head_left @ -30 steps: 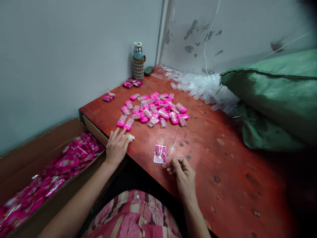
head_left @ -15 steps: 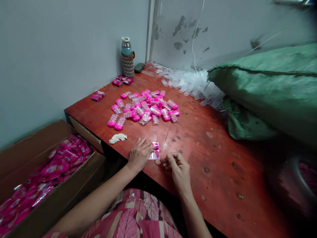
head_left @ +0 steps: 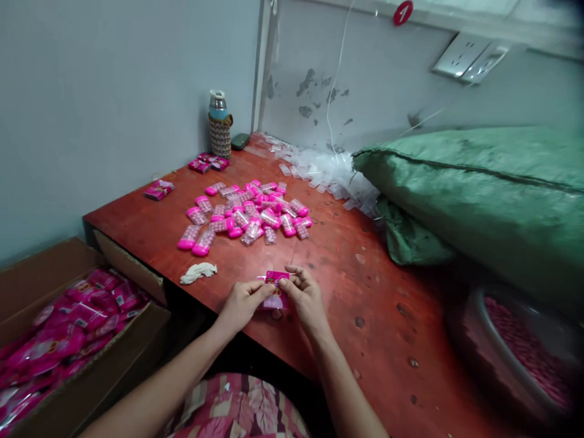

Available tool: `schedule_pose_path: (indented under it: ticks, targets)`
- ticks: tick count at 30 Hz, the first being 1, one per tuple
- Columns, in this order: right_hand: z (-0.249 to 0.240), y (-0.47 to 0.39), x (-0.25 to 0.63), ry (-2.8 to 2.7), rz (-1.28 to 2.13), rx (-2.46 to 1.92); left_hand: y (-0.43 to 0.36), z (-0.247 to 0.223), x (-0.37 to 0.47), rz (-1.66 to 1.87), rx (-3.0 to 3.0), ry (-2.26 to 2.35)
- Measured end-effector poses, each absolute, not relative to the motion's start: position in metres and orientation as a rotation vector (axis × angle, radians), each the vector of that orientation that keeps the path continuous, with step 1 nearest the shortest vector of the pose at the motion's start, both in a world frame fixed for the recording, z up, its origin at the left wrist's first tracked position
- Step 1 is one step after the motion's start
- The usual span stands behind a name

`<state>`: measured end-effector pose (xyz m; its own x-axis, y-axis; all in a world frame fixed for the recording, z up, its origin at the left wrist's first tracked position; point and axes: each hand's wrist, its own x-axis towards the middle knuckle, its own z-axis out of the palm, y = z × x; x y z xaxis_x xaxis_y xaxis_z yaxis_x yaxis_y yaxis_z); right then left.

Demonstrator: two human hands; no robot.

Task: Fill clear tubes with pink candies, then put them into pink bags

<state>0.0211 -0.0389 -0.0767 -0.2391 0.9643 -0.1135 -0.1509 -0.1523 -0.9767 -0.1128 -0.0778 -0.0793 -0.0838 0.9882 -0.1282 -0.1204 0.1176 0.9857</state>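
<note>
A small pink printed packet (head_left: 276, 277) is between my two hands near the front edge of the table. My left hand (head_left: 241, 305) pinches its left side with thumb and fingers. At its right side, my right hand (head_left: 306, 299) grips it, the thumb lying across the front. Fingers cover part of the print. Beyond the hands lies a loose pile of clear containers with pink caps (head_left: 250, 210), filled with small pale pink balls. A crumpled white cloth or glove (head_left: 199, 272) rests to the left of my left hand.
A cardboard box (head_left: 132, 331) of pink packets (head_left: 86, 304) stands at left. Further back are stacked packets (head_left: 159, 189), a flask in a knitted cover (head_left: 220, 135) and clear plastic pieces (head_left: 319, 170). A green sack (head_left: 474, 182) and a tub of pink pieces (head_left: 524, 353) occupy the right.
My right hand has come left to the packet, which both hands now grip. Earlier my left hand lay flat on it against the table. The view has turned right and up.
</note>
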Motion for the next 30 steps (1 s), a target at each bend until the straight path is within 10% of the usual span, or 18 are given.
schedule_pose_path:
  ticks: [11,30]
  targets:
    - [-0.063,0.09,0.038,-2.069,0.391,-1.654,-0.075,-0.081,-0.116,1.233,0.442,1.141]
    - [-0.078,0.05,0.066,-2.495,0.142,-1.702,-0.064,-0.08,-0.118,1.401,0.032,1.014]
